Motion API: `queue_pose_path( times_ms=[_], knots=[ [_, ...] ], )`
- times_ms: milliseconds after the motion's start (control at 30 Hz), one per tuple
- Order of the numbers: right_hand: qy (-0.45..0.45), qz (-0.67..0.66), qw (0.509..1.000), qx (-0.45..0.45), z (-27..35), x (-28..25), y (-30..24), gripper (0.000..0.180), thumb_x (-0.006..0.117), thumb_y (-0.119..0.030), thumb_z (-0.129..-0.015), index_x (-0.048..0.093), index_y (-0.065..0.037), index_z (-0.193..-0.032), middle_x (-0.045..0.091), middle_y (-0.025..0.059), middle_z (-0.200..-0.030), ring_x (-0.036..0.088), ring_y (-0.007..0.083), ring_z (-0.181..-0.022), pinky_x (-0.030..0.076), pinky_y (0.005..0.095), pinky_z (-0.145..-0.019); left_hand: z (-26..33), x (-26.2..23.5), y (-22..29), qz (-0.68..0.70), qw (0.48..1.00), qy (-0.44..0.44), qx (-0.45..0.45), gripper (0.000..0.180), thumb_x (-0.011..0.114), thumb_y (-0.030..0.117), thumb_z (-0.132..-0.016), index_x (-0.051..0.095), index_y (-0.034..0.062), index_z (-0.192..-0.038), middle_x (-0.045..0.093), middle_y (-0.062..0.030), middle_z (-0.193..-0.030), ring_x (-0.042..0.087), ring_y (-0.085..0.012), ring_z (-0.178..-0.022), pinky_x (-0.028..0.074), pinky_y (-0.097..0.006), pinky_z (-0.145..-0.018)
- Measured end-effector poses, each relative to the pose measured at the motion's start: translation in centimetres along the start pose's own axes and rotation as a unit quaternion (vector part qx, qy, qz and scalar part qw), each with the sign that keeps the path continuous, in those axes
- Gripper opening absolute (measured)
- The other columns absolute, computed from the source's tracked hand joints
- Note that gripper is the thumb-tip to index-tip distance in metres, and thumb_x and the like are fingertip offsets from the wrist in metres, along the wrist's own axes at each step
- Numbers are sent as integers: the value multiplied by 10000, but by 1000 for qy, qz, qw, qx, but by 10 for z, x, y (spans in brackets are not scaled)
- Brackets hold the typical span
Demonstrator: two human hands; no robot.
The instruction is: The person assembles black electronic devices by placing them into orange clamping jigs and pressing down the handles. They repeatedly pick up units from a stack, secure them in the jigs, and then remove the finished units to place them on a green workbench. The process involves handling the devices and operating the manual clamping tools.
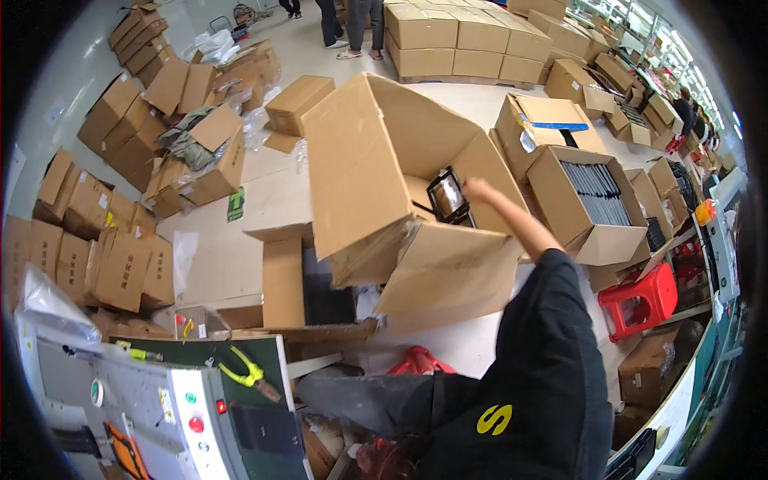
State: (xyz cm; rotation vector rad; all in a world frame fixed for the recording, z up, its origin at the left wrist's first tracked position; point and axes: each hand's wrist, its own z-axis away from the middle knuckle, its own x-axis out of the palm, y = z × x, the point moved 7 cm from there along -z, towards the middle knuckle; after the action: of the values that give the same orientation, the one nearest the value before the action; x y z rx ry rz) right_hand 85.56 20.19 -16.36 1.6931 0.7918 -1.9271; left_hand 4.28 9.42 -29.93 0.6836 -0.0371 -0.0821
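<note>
My right arm, in a black sleeve, reaches forward over a large open cardboard box (352,152). The right hand (478,190) is closed at the right edge of a small black-framed rectangular panel (448,197) with a shiny face. The panel sits tilted inside the box; its lower part is partly hidden by the front flap (456,268). My fingers are small here, and their exact grip is hard to make out. My left hand does not show in the picture.
Right of the large box stands a carton (552,188) packed with rows of dark flat pieces. A red stool (640,300) is at the right. Yellow-handled pliers (242,368) lie on the green-topped bench at lower left. Stacked cartons (456,36) stand at the back.
</note>
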Motion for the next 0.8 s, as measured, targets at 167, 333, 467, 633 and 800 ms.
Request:
queue_pose_path(
  times_ms=[167,333,467,633,800],
  knots=[
    [-137,36,987,79,0,86,-53,504,519,-373,-858,473,4,-1188,617,225,-1095,599,368,-1028,511,433,-826,9,8,16,31,995,98,6,328,435,198,-978,443,-14,-1228,587,-136,-1082,589,-203,-930,474,-318,-835],
    [-4,-10,991,131,-14,81,-25,329,517,-326,-883,536,-56,-1068,646,201,-1001,639,350,-936,530,433,-772,8,15,23,34,993,110,3,316,433,197,-979,455,-13,-1214,590,-133,-1074,590,-201,-919,476,-315,-825],
    [87,57,993,58,-2,23,-60,194,504,-171,-870,600,-50,-986,672,162,-874,664,336,-803,536,421,-721,22,5,19,53,990,127,15,306,432,196,-979,465,-11,-1202,592,-132,-1067,591,-199,-910,477,-313,-817],
    [254,-385,884,-74,36,-139,-93,207,592,-161,-847,633,3,-967,678,153,-825,668,198,-754,501,326,-690,32,-2,20,73,989,115,54,296,430,195,-980,477,-10,-1188,595,-129,-1058,592,-196,-899,479,-310,-807],
    [296,-447,802,-263,175,-277,-218,133,531,-53,-907,610,34,-969,570,26,-696,529,62,-630,431,217,-573,66,-13,31,104,977,107,155,286,428,194,-980,489,-8,-1173,597,-127,-1050,592,-193,-887,481,-307,-797]
  ],
)
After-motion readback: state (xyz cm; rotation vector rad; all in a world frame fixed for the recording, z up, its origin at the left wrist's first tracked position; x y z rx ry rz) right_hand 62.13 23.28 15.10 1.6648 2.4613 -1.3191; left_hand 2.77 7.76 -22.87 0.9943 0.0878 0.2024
